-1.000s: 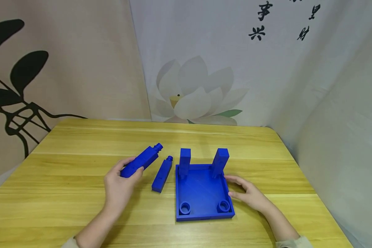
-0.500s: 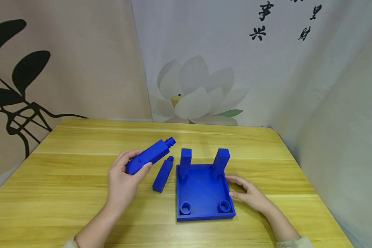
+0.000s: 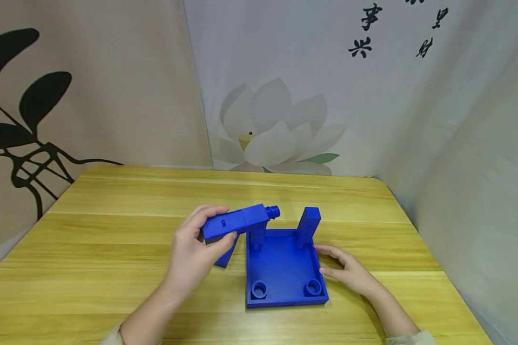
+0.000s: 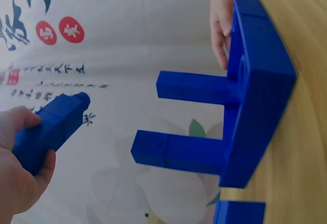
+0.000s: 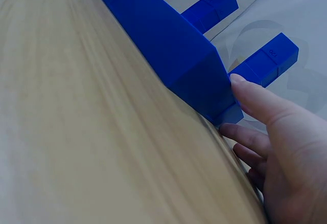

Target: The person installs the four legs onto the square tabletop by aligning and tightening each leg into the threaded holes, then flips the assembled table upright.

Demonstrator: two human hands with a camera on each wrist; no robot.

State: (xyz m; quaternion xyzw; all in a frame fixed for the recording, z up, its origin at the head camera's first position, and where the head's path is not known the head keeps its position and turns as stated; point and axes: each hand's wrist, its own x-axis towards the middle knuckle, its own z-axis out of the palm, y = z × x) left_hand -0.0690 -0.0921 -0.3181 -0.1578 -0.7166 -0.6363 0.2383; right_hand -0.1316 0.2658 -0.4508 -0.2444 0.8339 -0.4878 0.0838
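Observation:
My left hand (image 3: 194, 249) grips a blue square table leg (image 3: 235, 223) between thumb and fingers. Its threaded tip points right, above the back left of a blue square tabletop (image 3: 285, 302) that lies upside down with its rim up. Two legs stand in its back corners: the right one (image 3: 309, 224) in plain sight, the left one (image 4: 179, 151) partly covered by the held leg in the head view. Threaded round sockets (image 3: 259, 290) show in both front corners. My right hand (image 3: 347, 270) rests at the tabletop's right wall, relaxed fingers and thumb touching it.
Another loose blue leg (image 3: 225, 259) lies on the wooden table (image 3: 112, 230) left of the tabletop, mostly hidden under my left hand and the held leg. A printed curtain (image 3: 285, 57) hangs behind the table's back edge.
My left hand has carried the leg to the right, from above the left side of the table to over the back left leg, turning it closer to level. My right hand stays put.

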